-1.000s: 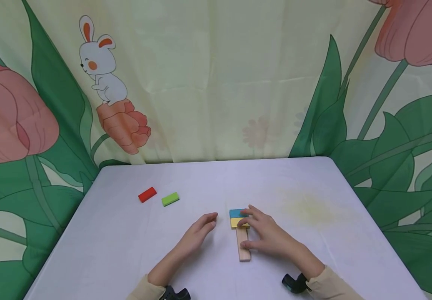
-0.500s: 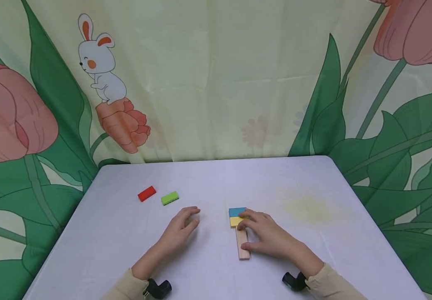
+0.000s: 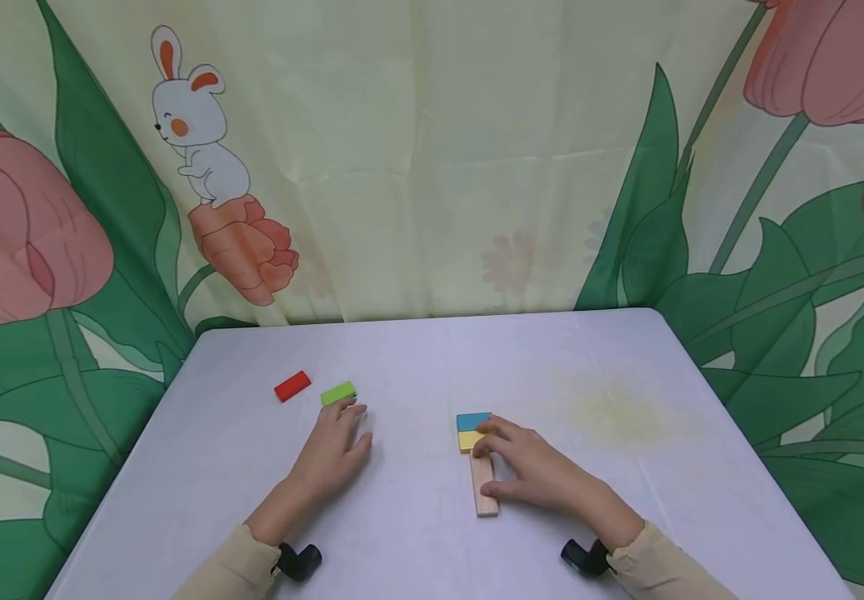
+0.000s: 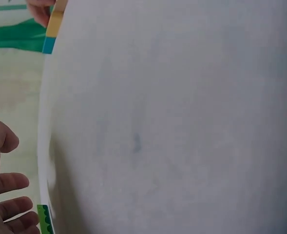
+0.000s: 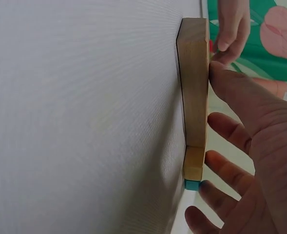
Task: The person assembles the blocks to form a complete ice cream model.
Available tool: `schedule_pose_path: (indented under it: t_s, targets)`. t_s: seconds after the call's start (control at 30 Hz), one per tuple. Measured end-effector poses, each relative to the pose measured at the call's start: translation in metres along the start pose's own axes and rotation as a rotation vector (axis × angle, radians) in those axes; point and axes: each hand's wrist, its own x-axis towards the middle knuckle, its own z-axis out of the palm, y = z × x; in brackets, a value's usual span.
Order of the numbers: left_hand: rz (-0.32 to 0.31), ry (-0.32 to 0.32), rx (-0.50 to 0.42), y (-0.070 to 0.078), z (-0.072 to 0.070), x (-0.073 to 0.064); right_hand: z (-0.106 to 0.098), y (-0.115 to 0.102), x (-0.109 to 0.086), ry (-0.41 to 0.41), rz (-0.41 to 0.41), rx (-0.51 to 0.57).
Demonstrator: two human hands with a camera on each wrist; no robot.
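In the head view my left hand [image 3: 327, 454] hovers with loosely spread fingers at the near side of a green block [image 3: 337, 392]. Its fingertips overlap that block's near edge; whether they touch it I cannot tell. The left wrist view shows a scalloped dark pattern on the green block's side [image 4: 45, 219]. My right hand [image 3: 536, 471] rests its fingertips over a plain wooden block [image 3: 485, 493], a yellow block [image 3: 467, 441] and a blue block [image 3: 471, 422]. Blue and yellow lie side by side, with the plain one lengthwise against the yellow.
A red block [image 3: 292, 386] lies left of the green one. All the blocks are on a white-covered table [image 3: 417, 367]. Behind its far edge hangs a curtain [image 3: 432, 167] printed with tulips and a rabbit.
My left hand has moved left and away from the right-hand blocks, over to the green block. The right hand has stayed at the blue, yellow and plain blocks.
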Motion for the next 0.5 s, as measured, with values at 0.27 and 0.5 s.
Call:
schedule_pose_path:
  t_s: [0.27,0.5]
  targets:
    - [-0.046,0.009,-0.001,-0.005,-0.008,0.009,0.0,-0.002,0.0,-0.012,0.019,0.011]
    - [-0.098,0.006,0.054,-0.008,-0.009,0.014,0.001,0.001,0.0,-0.018,0.023,-0.007]
